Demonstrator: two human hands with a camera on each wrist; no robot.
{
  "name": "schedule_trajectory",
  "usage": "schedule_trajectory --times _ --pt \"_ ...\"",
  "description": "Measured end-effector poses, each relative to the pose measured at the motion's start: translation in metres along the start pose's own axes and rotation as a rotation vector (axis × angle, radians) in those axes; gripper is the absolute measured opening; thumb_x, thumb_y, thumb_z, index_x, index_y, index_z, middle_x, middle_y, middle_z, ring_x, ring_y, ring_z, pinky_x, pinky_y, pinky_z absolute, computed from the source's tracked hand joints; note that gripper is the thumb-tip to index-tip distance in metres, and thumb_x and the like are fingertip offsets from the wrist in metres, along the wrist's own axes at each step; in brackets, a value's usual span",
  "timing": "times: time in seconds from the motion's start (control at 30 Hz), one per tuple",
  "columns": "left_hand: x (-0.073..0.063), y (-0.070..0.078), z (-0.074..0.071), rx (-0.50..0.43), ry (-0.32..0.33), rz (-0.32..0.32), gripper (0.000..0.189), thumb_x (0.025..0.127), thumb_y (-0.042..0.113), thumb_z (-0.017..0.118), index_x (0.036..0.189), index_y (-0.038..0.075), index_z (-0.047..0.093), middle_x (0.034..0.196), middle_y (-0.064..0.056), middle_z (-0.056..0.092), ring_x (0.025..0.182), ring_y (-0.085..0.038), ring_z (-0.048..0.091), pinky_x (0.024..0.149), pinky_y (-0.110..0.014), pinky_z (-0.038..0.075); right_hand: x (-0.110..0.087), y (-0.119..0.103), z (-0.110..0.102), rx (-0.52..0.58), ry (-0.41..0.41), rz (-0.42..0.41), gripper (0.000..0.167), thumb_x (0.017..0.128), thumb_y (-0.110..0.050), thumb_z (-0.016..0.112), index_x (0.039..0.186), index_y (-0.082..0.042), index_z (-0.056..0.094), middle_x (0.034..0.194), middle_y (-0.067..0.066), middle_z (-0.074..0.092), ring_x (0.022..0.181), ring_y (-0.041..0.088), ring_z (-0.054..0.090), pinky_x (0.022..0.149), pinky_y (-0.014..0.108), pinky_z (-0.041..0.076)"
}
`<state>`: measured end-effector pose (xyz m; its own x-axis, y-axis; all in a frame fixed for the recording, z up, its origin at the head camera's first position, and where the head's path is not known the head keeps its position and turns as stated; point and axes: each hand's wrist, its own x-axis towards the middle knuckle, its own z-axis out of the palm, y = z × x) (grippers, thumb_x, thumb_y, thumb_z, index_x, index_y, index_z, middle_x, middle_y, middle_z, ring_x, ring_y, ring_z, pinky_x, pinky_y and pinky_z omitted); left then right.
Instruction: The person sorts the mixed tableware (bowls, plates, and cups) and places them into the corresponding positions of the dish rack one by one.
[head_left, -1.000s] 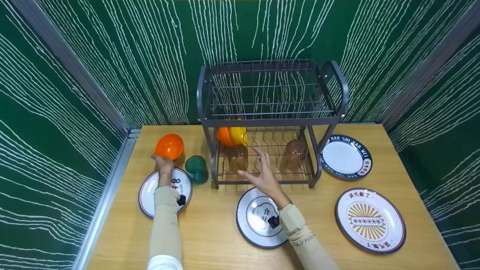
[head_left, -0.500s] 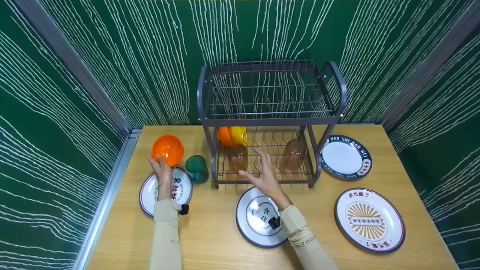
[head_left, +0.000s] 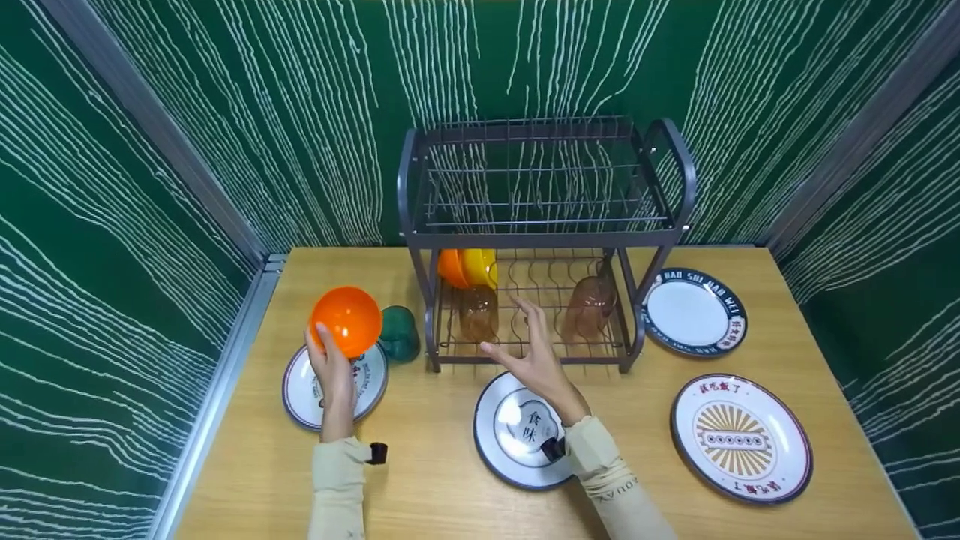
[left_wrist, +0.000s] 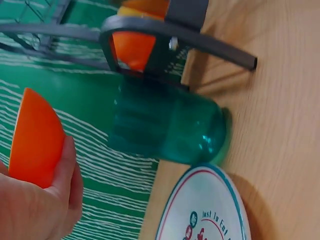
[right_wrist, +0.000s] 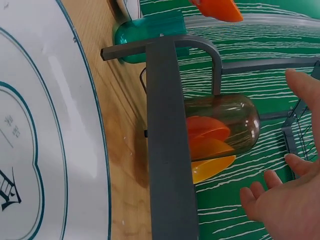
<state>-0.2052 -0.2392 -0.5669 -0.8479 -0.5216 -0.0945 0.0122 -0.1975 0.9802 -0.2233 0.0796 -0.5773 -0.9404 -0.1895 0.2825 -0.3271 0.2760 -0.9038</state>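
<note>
My left hand (head_left: 334, 371) grips an orange bowl (head_left: 346, 321) by its near-left rim, thumb at the inside. The bowl is raised over the table, its hollow facing the head camera. In the left wrist view the bowl (left_wrist: 37, 142) appears side-on. Beneath that hand lies a white plate (head_left: 373, 382) with lettering, beside a green glass (head_left: 399, 334). My right hand (head_left: 538, 367) holds nothing; its fingers are spread in front of the dark two-tier dish rack (head_left: 540, 240). On the rack's lower tier are an orange bowl (head_left: 450, 266), a yellow bowl (head_left: 480, 268) and two upturned amber glasses (head_left: 478, 311).
A white plate with a dark rim (head_left: 499, 454) lies under the right forearm. To the rack's right are a blue-rimmed plate (head_left: 686, 311) and a larger oval plate with a sunburst (head_left: 742, 439). Green panels (head_left: 315, 112) enclose the table behind and at both sides.
My left hand has lifted the orange bowl and drawn it toward me and slightly right, tipping its hollow more toward the head camera. The right hand stays almost in place.
</note>
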Motion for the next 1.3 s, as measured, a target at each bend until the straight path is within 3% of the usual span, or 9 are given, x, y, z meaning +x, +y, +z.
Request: schedule_trajectory --times 0.2,0.5,0.73,0.93,1.1,1.3 --pt "-0.031 0.002 0.004 0.003 -0.030 -0.043 0.069 0.108 0.057 0.029 0.166 0.029 0.006 0.167 -0.012 0.022 0.143 -0.034 0.035 0.118 -0.049 0.035 -0.007 -0.010 0.001 -0.012 -0.012 -0.036 0.092 0.089 -0.035 0.082 0.161 -0.016 0.028 0.166 0.007 0.021 0.153 0.032 0.019 0.116 0.072 0.017" --pt "-0.071 0.006 0.024 0.044 -0.087 0.054 0.061 0.111 0.050 0.023 0.164 0.019 0.019 0.161 -0.017 0.031 0.143 -0.035 0.036 0.121 -0.054 0.027 -0.013 -0.029 0.002 0.012 -0.022 -0.073 0.095 0.088 -0.026 0.083 0.163 -0.018 0.026 0.168 0.008 0.018 0.153 0.035 0.018 0.114 0.076 0.017" --pt "-0.096 0.002 0.044 0.082 -0.152 0.133 0.055 0.113 0.042 0.025 0.162 0.018 0.028 0.160 -0.014 0.034 0.140 -0.037 0.040 0.115 -0.059 0.034 -0.017 -0.039 0.003 0.003 -0.037 -0.111 0.096 0.089 -0.034 0.081 0.164 -0.021 0.023 0.169 0.004 0.019 0.153 0.031 0.021 0.117 0.068 0.023" --pt "-0.114 -0.002 0.060 0.133 -0.246 0.192 0.051 0.114 0.039 0.026 0.161 0.020 0.032 0.164 -0.006 0.031 0.141 -0.032 0.039 0.117 -0.057 0.033 -0.021 -0.047 0.003 -0.002 -0.055 -0.094 0.096 0.089 -0.040 0.079 0.164 -0.028 0.021 0.170 -0.001 0.016 0.154 0.031 0.019 0.112 0.077 0.019" --pt "-0.127 -0.004 0.072 0.168 -0.325 0.223 0.049 0.114 0.037 0.027 0.160 0.020 0.032 0.163 -0.006 0.034 0.139 -0.032 0.043 0.115 -0.055 0.038 -0.023 -0.053 0.005 0.055 -0.098 -0.128 0.095 0.092 -0.039 0.076 0.165 -0.025 0.018 0.170 0.001 0.015 0.152 0.035 0.023 0.115 0.071 0.025" --pt "-0.144 -0.006 0.087 0.229 -0.400 0.229 0.046 0.114 0.033 0.030 0.160 0.026 0.032 0.159 -0.009 0.033 0.136 -0.032 0.046 0.109 -0.046 0.047 -0.024 -0.058 0.007 0.099 -0.133 -0.187 0.090 0.095 -0.036 0.070 0.165 -0.019 0.017 0.169 0.005 0.019 0.144 0.040 0.035 0.109 0.062 0.042"
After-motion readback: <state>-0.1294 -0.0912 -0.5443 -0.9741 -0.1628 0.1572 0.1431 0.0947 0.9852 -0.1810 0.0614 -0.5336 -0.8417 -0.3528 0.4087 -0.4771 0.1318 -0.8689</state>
